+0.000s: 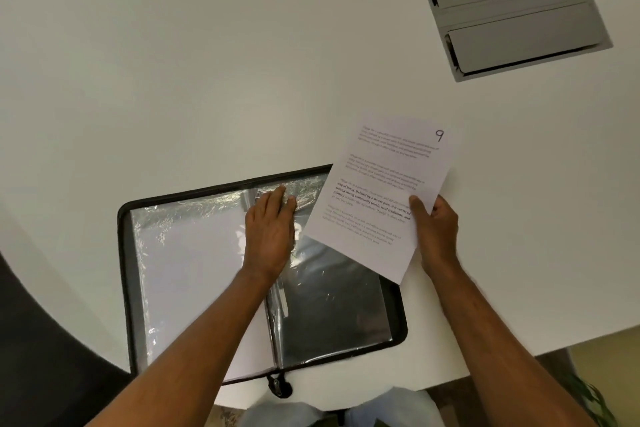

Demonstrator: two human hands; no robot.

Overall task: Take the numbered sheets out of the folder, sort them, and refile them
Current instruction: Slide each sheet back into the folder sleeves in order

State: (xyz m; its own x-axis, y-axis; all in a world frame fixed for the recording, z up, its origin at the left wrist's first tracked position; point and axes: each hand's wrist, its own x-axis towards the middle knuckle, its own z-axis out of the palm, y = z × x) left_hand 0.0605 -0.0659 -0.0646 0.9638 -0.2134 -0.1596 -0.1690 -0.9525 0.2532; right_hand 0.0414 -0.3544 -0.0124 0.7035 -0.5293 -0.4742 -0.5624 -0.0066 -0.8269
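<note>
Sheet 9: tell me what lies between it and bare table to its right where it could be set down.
Nothing visible does. The sheet marked 9 is held by the right hand, partly over the open folder; the white table to its right looks bare. The left hand rests flat on the folder's sleeves, away from that path.

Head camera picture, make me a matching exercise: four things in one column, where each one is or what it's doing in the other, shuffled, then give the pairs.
Things
1. sheet marked 9
2. folder
3. left hand
4. grey hatch

States
A. set into the table top at the far right
B. lying open on the table, zip pull at its near edge
C. held up by the right hand
D. pressed flat on the plastic sleeves by the spine

Pairs: 1-C, 2-B, 3-D, 4-A
</note>
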